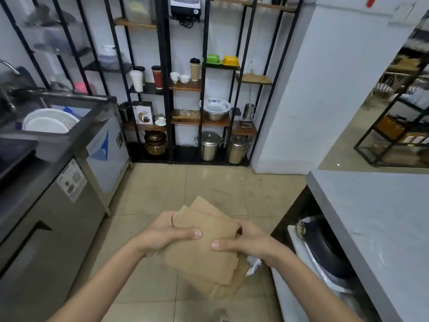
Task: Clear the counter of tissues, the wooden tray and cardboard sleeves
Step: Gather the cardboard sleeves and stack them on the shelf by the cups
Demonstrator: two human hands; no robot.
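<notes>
While both hands grip one stack, state is as follows:

left hand [162,234]: closed on the left edge of the sleeves [206,247]; thumb laid across the top face, fingers tucked under.
right hand [249,240]: closed on the right edge of the same stack; thumb on top pointing left, fingers underneath. A white scrap [254,266] pokes out below the palm, cannot tell what it is.
sleeves: flat brown cardboard pieces, fanned unevenly, several corners sticking out at the far end and the near end. Held in mid-air above the floor [162,187], touching nothing but the hands.
table [383,217]: grey top at right, near the right forearm; the part in view is bare.
under table: open bay with a dark round pan [325,247] on something white.
left side: steel cabinet [58,217] with a sink; white colander [50,120] sits in the basin.
ahead: black-frame shelf [185,89] against the wall, holding cups, a patterned bowl [215,105], steel pots [210,146], a green box and a yellow box.
tissues, tray: not seen in this view.
</notes>
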